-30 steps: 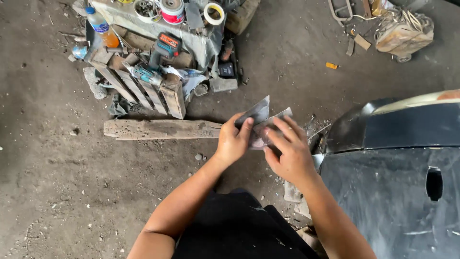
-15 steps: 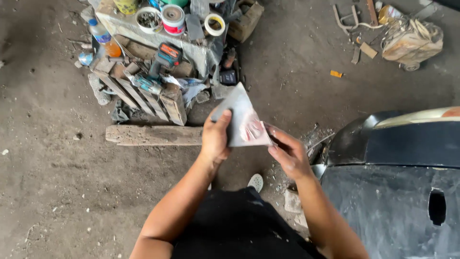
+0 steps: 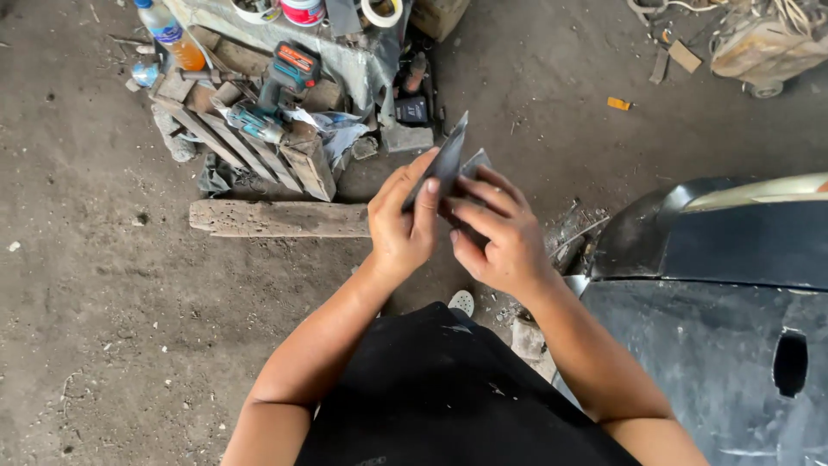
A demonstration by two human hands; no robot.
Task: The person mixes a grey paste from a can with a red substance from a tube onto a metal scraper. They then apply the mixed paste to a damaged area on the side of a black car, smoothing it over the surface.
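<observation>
My left hand [image 3: 400, 223] and my right hand [image 3: 500, 235] meet in front of me, both gripping a dark sheet of sandpaper [image 3: 450, 158]. The sheet is folded and seen nearly edge-on, its upper corner pointing up. Thumb and fingers of the left hand pinch the near fold; my right fingers press the other half from the right. Part of the sheet is hidden behind my right fingers.
A black car body panel [image 3: 724, 285] with a hole fills the lower right. A worn wooden plank [image 3: 276, 218] lies on the dirt floor. Behind it stands a wooden pallet rack [image 3: 250, 142] with a cordless drill [image 3: 280, 86], tape rolls and a bottle [image 3: 168, 30].
The sheet was held flat and facing me; now it is folded and turned edge-on. My hands have come closer together and nearer to the camera.
</observation>
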